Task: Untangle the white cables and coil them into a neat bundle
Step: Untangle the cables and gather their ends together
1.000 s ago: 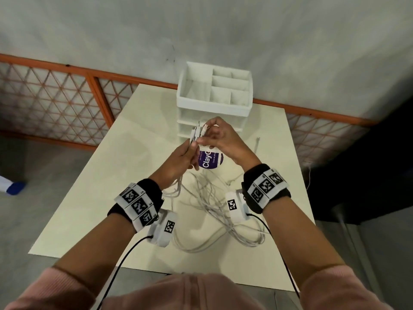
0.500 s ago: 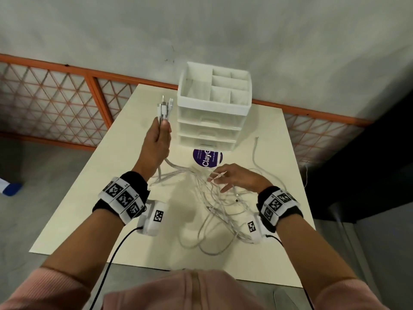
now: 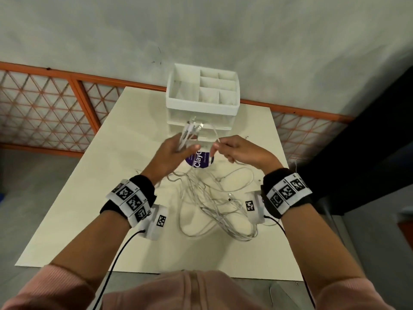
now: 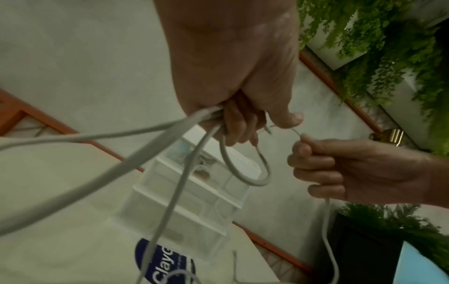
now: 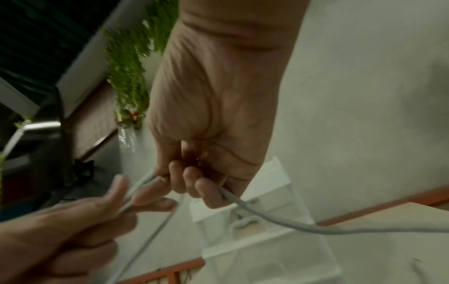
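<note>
A tangle of white cables (image 3: 212,198) lies on the cream table (image 3: 89,209), between my wrists. My left hand (image 3: 186,147) is raised above the table and grips several cable ends (image 3: 190,130) that stick up past its fingers. In the left wrist view the strands (image 4: 184,173) hang down from that fist (image 4: 239,123). Just to the right, my right hand (image 3: 220,148) pinches one cable end (image 3: 217,139); its cable (image 5: 267,215) trails down from the curled fingers (image 5: 189,184). The two hands are close together in front of the organizer.
A white drawer organizer (image 3: 202,108) with open top compartments stands at the table's far edge. A purple round label (image 3: 199,158) lies on the table below the hands. An orange lattice railing (image 3: 55,104) and a grey wall are behind. A dark cabinet (image 3: 368,142) stands on the right.
My left hand has swung from the upper left back toward the centre with its cable ends. My right hand has lifted off the tangle, holding one cable end, and come up beside the left.
</note>
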Demonstrator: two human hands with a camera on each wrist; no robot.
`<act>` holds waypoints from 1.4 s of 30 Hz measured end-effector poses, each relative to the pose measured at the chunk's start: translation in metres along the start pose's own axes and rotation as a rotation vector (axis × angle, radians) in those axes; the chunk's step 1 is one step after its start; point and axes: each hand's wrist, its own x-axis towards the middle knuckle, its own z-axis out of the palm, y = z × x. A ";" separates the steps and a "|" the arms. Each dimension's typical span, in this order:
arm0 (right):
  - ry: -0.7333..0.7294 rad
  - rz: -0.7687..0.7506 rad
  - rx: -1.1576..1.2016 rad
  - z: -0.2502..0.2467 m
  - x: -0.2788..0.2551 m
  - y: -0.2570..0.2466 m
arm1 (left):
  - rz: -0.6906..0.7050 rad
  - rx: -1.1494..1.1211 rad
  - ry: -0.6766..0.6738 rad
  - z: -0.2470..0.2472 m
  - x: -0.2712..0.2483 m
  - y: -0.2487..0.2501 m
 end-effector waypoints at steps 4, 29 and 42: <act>-0.067 -0.035 0.069 0.004 0.001 -0.007 | 0.011 -0.119 0.071 0.010 -0.001 0.007; 0.298 0.321 -0.001 -0.009 -0.049 0.116 | -0.276 0.024 0.798 -0.028 0.002 -0.021; -0.479 0.838 -0.233 0.071 -0.070 0.152 | -0.543 0.304 0.410 -0.027 -0.018 -0.032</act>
